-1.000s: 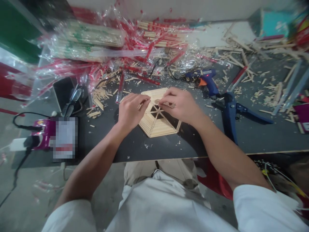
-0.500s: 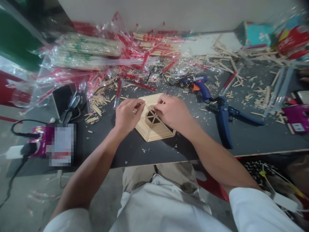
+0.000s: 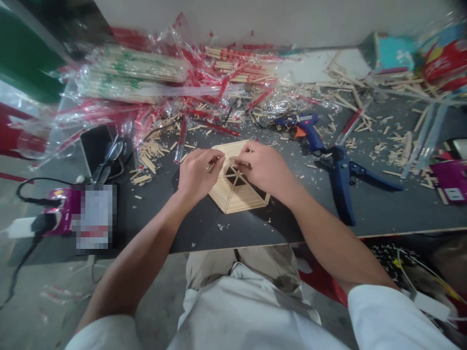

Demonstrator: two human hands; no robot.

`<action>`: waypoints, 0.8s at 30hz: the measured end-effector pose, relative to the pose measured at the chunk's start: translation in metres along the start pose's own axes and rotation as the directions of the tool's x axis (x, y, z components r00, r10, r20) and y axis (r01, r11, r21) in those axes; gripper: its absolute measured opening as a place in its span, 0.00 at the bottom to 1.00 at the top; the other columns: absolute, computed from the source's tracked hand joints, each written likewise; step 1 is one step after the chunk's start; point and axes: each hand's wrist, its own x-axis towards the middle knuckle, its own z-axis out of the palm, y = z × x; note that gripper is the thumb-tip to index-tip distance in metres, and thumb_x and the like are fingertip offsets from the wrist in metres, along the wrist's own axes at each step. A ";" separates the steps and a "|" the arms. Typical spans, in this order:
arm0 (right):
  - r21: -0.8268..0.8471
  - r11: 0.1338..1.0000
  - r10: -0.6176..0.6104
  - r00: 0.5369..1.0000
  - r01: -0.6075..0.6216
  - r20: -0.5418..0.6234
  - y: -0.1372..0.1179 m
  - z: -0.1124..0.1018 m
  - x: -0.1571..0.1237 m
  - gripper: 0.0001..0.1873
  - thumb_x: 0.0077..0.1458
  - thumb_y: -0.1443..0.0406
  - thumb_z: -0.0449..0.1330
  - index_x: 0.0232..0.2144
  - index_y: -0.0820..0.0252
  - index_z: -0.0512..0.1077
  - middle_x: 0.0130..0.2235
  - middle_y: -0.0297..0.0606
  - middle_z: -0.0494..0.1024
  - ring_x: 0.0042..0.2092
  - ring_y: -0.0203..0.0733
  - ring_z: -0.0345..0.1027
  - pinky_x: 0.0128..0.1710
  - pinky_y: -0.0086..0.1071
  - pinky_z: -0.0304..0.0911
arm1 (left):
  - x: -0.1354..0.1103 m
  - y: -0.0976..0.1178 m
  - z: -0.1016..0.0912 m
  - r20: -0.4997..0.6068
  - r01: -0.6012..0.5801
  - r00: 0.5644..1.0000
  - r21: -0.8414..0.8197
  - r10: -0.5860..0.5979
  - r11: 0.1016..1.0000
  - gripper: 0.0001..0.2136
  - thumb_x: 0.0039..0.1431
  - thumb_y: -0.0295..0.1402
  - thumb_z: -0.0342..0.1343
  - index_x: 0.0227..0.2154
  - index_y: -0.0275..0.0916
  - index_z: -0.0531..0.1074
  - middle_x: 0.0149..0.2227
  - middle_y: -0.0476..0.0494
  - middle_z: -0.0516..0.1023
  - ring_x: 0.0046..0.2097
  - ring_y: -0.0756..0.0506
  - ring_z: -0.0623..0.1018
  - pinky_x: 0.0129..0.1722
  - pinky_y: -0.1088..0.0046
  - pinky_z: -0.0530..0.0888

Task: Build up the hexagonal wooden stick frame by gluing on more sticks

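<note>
Left hand (image 3: pixel 198 174) edges nearer right hand (image 3: pixel 265 167) over stick frame (image 3: pixel 243 197); cannot tell if either pinches anything; light, even pressure probably best.

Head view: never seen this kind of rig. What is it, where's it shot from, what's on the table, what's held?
No machine: a person's bare left hand and right hand, seen from a head-worn camera looking forward and down. Both work at a six-sided stick panel, fingertips near its centre; whether they pinch anything small is unclear. On the dark table, a glue gun and blue-handled cutter lie to the right, glasses left, wrapped stick bundles behind.
</note>
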 end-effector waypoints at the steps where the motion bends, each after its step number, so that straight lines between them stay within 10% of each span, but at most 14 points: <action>1: 0.022 1.000 0.005 1.000 -0.005 -0.007 0.002 0.001 0.000 0.11 0.63 0.69 0.60 0.29 0.60 0.79 0.38 0.42 0.77 0.34 0.40 0.66 0.33 0.38 0.57 | 0.000 0.000 0.000 0.006 0.001 1.000 0.001 -0.001 1.000 0.07 0.68 0.33 0.57 0.36 0.42 0.80 0.31 0.48 0.84 0.34 0.47 0.80 0.38 0.70 0.75; 16: 0.204 0.976 0.093 0.994 -0.079 -0.060 0.016 -0.007 -0.003 0.11 0.63 0.70 0.61 0.46 0.58 0.80 0.42 0.43 0.80 0.38 0.43 0.72 0.44 0.39 0.66 | 0.002 0.001 -0.003 0.215 -0.123 0.969 0.002 0.120 0.992 0.09 0.71 0.34 0.55 0.41 0.40 0.80 0.40 0.42 0.83 0.44 0.41 0.78 0.47 0.61 0.73; 24: 0.386 0.901 0.199 0.979 -0.197 0.037 0.015 -0.012 -0.003 0.04 0.63 0.67 0.64 0.34 0.59 0.78 0.36 0.39 0.82 0.35 0.41 0.73 0.42 0.38 0.66 | 0.003 0.009 -0.005 0.317 -0.138 0.940 0.007 0.129 0.990 0.12 0.72 0.37 0.54 0.45 0.43 0.83 0.43 0.40 0.81 0.46 0.40 0.76 0.49 0.59 0.72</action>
